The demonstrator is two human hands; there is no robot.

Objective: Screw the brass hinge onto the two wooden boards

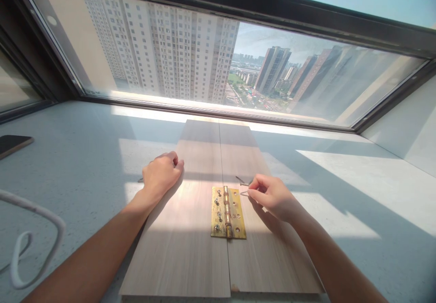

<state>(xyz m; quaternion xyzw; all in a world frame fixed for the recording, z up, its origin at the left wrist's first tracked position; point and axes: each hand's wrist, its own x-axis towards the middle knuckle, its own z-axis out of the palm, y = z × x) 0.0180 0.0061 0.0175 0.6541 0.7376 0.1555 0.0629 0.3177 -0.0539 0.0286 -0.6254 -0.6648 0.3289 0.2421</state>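
A brass butt hinge (228,214) lies across the seam between two pale wooden boards. Its left leaf carries screw heads, while bare holes show in the right leaf. My right hand (270,196) is closed in a pinch on a thin screw (244,193), just right of the hinge's upper corner. Beside those fingertips are another small screw-like metal piece (244,184) and a dark thin sliver. My left hand (162,171) rests with curled fingers at the outer edge of the left board (184,248); what it holds, if anything, is hidden. A small metal tip (140,180) shows beyond its wrist.
The boards lie on a pale speckled sill (340,194), their far ends near the dark window frame (218,112). A white cable (37,210) curls at the left, with a dark flat phone-like object (15,145) behind it. Sunlight and shadow stripe the surface.
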